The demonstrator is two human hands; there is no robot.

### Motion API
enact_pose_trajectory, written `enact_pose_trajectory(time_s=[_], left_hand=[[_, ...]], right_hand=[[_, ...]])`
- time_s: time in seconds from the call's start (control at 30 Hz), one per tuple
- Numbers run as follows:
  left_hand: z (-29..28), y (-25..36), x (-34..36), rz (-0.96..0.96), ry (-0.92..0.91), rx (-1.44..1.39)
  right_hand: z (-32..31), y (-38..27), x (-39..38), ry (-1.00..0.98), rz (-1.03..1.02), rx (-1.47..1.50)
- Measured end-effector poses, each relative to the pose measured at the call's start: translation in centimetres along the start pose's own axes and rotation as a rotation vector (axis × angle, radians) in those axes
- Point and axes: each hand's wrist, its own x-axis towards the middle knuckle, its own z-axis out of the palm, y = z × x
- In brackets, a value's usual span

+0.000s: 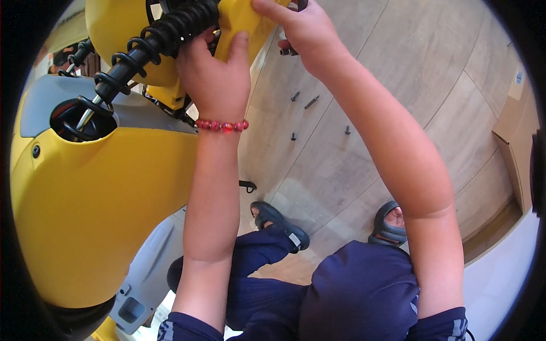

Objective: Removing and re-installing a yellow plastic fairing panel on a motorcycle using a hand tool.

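At the top, a yellow plastic panel (239,23) belongs to a yellow and grey ride-on vehicle. My left hand (216,79), with a red bead bracelet at its wrist, grips this panel; the thumb lies along its face and the other fingers are partly hidden behind a black coil-spring shock absorber (153,45). My right hand (310,37) is closed round a dark hand tool (289,51) with a metal end, its exact kind hidden by the fingers. The right hand's thumb side touches the panel's edge.
Several dark screws (311,102) lie scattered on the wood-look floor (341,170). A large yellow body shell (102,210) fills the left side. An open cardboard box (512,131) stands at the right. My sandalled feet rest on the floor below.
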Motion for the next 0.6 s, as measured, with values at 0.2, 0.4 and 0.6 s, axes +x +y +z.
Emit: enact_pose_trajectory(time_s=[0.2, 0.4, 0.6], left_hand=[[0.7, 0.3, 0.9, -0.313, -0.012, -0.268], [-0.1, 0.8, 1.1, -0.403, -0.055, -0.386], [-0.3, 1.6, 1.2, -0.434, -0.069, -0.411]], right_hand=[[-0.3, -0.2, 0.4, -0.095, -0.024, -0.001], [0.1, -0.7, 0.0, -0.073, 0.024, 0.055], [-0.4, -0.3, 0.4, -0.079, -0.008, 0.026]])
